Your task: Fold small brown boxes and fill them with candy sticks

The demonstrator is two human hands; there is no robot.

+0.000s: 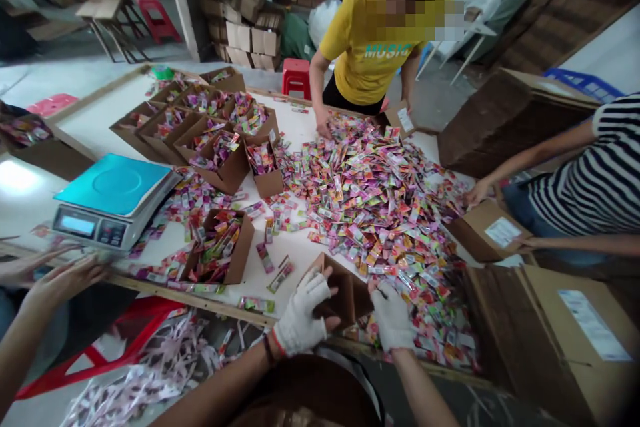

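My left hand, in a white fingerless-tipped glove, is at the left side of a small brown cardboard box. Its fingers and thumb are spread, and it seems to touch the box. The box stands upright at the near table edge; its inside looks dark. Just right of it is my right hand, gloved the same way, at the edge of a big pile of small colourful packets. The right fingers are curled among the packets by the box; what they hold, if anything, is hidden.
A box filled with packets stands to the left, with several more filled boxes behind. Further left is a scale beside another person's hands. Two co-workers stand across and to the right. Large cartons flank the right side.
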